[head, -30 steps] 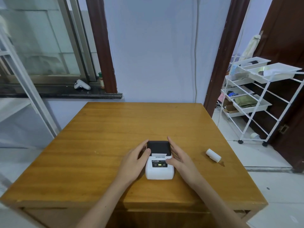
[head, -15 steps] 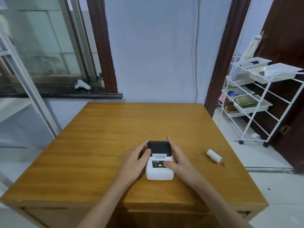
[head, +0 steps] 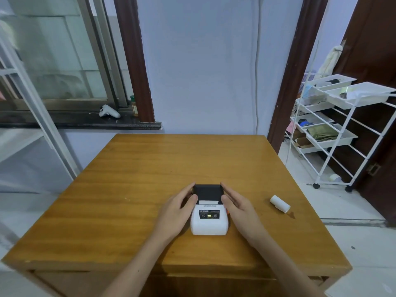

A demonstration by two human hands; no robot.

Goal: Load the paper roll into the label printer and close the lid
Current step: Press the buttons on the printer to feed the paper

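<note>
On the wooden surface, the small white label printer with black lid sits between left hand and right hand, both open-fingered against its sides; the white paper roll lies well right of the right hand.

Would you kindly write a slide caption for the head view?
Both hands flank the label printer on the wooden table; the paper roll lies apart, unloaded.

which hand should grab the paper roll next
Right. The paper roll lies on the table to the right of the printer, nearest the right hand; the left hand would cross over.
</note>
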